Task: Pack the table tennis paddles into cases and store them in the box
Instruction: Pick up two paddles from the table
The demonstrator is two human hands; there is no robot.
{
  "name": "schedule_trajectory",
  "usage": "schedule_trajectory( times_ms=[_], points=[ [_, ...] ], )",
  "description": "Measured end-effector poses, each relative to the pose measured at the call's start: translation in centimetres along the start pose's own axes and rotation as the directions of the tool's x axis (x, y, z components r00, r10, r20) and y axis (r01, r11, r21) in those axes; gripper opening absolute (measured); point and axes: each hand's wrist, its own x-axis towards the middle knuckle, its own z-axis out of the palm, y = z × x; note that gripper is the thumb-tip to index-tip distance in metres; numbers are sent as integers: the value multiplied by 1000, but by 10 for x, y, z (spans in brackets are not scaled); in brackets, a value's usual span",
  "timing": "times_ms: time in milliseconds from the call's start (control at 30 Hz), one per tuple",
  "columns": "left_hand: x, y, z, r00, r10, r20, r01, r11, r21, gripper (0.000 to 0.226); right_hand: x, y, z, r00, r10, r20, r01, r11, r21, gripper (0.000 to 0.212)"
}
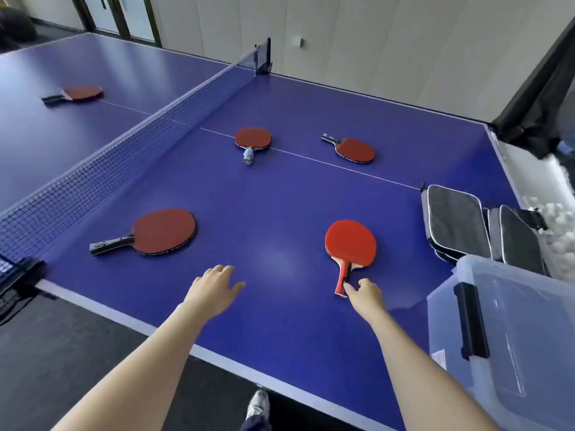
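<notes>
Several red paddles lie flat on the blue table (280,321). The nearest one (350,244) has a bright red face and a red handle pointing at me; my right hand (364,296) touches the end of that handle with thumb and fingers, and the paddle rests on the table. My left hand (214,286) hovers open over bare table, holding nothing. A darker paddle (161,231) lies to the left near the net, two more (252,139) (356,149) sit farther back. Black cases (454,223) are stacked at the right edge. A clear lidded box (510,337) stands at the near right.
The net (130,150) crosses the table on the left, its clamp (18,269) at the near edge. Another paddle (81,93) lies beyond the net. White balls (557,231) fill a bin past the right edge. My shoe (258,405) shows below the table edge.
</notes>
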Motion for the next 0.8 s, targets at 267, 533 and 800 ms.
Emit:
schedule_trajectory(
  times_ms=[267, 533, 800],
  points=[
    [67, -26, -4, 997, -42, 72, 45, 998, -36, 56, 51, -12, 39, 970, 224, -95, -219, 974, 59, 47],
    [86, -63, -14, 997, -56, 47, 58, 997, -48, 54, 63, -24, 55, 940, 329, -92, -314, 938, 150, 40],
    [99, -134, -40, 997, -65, -50, 63, 997, -53, 55, 62, -62, 54, 945, 328, -3, -303, 877, 373, 22]
  ],
)
